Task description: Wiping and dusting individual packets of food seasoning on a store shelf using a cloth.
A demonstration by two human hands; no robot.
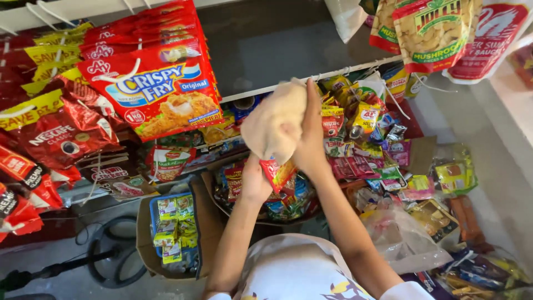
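Note:
My right hand (311, 136) is raised in front of a hanging rack and clutches a bunched beige cloth (273, 125) from its right side. Just below the cloth, my left hand (254, 180) is closed on a small red and yellow sachet (279, 173). Both hands are over an open cardboard box (210, 189) filled with colourful snack packets. Behind the cloth hang strips of small sachets (355, 119) on a white wire rail (355, 68).
Large red and yellow breading-mix bags (161, 94) and red coffee pouches (53, 136) hang at the left. Mushroom packs (430, 33) hang at the top right. A second box of green sachets (175, 222) sits low left. A clear plastic bag (402, 239) lies at the right.

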